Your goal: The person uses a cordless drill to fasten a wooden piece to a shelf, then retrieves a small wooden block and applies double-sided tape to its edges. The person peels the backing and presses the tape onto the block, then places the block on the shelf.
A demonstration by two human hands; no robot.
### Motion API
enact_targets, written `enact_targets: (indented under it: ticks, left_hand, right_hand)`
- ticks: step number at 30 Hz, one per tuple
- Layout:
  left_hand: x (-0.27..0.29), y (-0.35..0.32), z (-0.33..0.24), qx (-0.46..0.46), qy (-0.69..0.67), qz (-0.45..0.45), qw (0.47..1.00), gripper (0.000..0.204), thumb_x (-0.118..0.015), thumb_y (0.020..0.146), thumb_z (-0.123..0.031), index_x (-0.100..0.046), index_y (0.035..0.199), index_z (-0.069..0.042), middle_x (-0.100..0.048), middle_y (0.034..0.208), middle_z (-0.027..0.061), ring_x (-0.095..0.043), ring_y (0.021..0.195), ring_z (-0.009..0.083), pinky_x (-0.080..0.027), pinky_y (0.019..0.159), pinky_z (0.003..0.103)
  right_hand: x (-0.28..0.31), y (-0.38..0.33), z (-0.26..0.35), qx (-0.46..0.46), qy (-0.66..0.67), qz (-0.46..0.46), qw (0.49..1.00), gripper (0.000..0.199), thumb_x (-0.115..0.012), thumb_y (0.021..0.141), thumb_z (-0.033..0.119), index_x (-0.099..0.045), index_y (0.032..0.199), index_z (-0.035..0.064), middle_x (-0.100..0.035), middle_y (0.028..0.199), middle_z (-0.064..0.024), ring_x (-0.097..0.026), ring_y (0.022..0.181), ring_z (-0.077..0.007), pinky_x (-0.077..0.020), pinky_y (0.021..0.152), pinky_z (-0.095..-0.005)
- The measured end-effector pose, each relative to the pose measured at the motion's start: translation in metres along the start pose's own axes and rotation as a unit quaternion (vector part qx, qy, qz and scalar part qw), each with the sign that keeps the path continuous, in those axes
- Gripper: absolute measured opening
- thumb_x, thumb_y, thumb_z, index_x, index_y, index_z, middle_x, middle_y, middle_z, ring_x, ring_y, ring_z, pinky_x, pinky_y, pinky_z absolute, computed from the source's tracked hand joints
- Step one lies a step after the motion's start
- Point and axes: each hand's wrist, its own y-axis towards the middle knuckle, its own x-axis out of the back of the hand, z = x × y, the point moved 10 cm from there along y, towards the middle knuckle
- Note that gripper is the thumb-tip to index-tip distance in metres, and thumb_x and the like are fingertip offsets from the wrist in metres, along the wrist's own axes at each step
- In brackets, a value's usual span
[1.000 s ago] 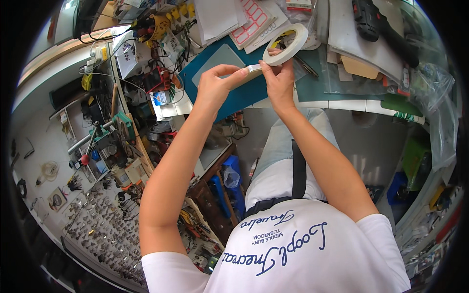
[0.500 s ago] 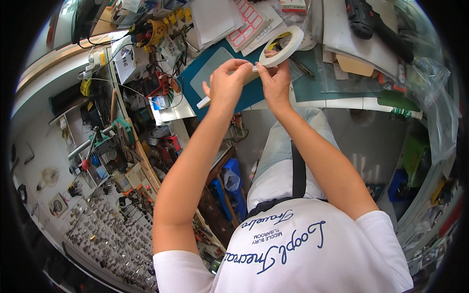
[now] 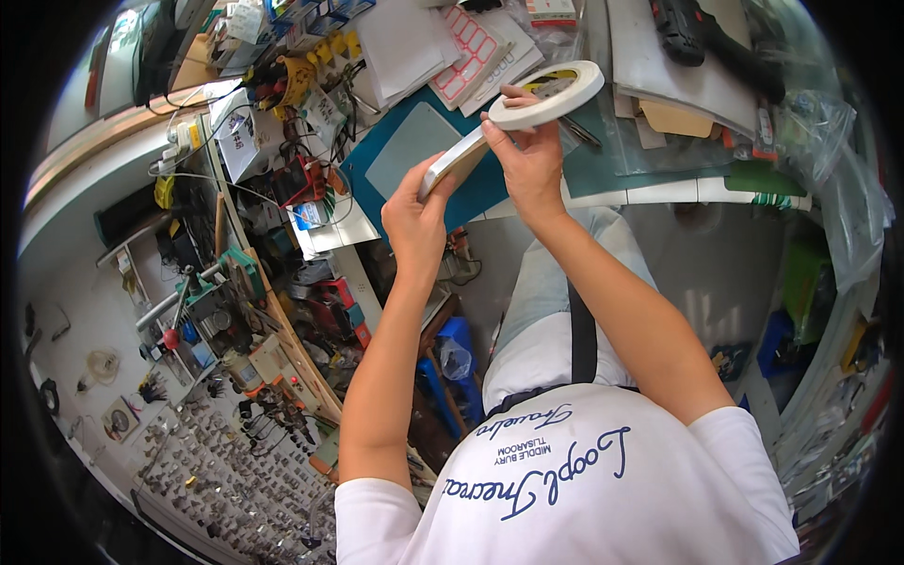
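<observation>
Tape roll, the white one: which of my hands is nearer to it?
Right. Your right hand holds the tape roll; your left hand is apart from it, lower and to its left in the picture, gripping the flat piece.

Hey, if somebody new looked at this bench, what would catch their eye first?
Probably the white tape roll in the right grip, near top centre. Next, the flat white-edged piece slanting down to the left grip, over the teal mat. Then the black power drill on a pale stack, upper right.
</observation>
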Motion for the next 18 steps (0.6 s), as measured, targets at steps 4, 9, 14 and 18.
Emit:
enact_targets:
  ticks: [4,9,14,18]
  left_hand:
    - [0.017,-0.010,0.000,0.023,-0.167,-0.035,0.985,0.022,-0.063,0.083,-0.004,-0.063,0.104,-0.002,-0.063,0.093,0.0048,-0.055,0.077,0.0091,-0.046,0.068,0.023]
    - [0.023,-0.015,0.027,-0.010,-0.303,-0.057,0.951,0.022,-0.063,0.083,-0.005,-0.062,0.105,-0.003,-0.060,0.100,0.0042,-0.053,0.088,0.0093,-0.043,0.075,0.021]
    - [0.026,-0.027,0.071,-0.017,-0.385,-0.101,0.917,0.023,-0.066,0.081,-0.005,-0.063,0.103,-0.003,-0.060,0.097,0.0036,-0.055,0.089,0.0114,-0.045,0.075,0.023]
    - [0.042,-0.039,0.095,-0.023,-0.328,-0.133,0.935,0.023,-0.068,0.076,-0.002,-0.064,0.098,-0.003,-0.063,0.092,0.0056,-0.058,0.087,0.0139,-0.045,0.073,0.024]
  right_hand:
    - [-0.025,-0.007,0.012,-0.027,0.036,0.043,0.998,0.029,-0.059,0.082,-0.003,-0.043,0.105,0.0036,-0.050,0.117,-0.0114,-0.058,0.099,-0.0211,-0.0450,0.089,-0.0311]
    - [-0.054,-0.011,0.050,0.105,-0.120,0.118,0.980,0.027,-0.060,0.078,-0.002,-0.045,0.100,0.0043,-0.051,0.103,-0.0084,-0.056,0.094,-0.0188,-0.0445,0.085,-0.0304]
    - [-0.088,-0.029,0.051,0.142,-0.209,0.207,0.945,0.025,-0.063,0.071,0.000,-0.049,0.091,0.0030,-0.051,0.097,-0.0104,-0.050,0.090,-0.0218,-0.0412,0.081,-0.0316]
    - [-0.111,-0.052,0.046,0.202,-0.293,0.281,0.891,0.027,-0.065,0.069,0.002,-0.048,0.090,0.0035,-0.051,0.095,-0.0106,-0.049,0.087,-0.0243,-0.0409,0.077,-0.0332]
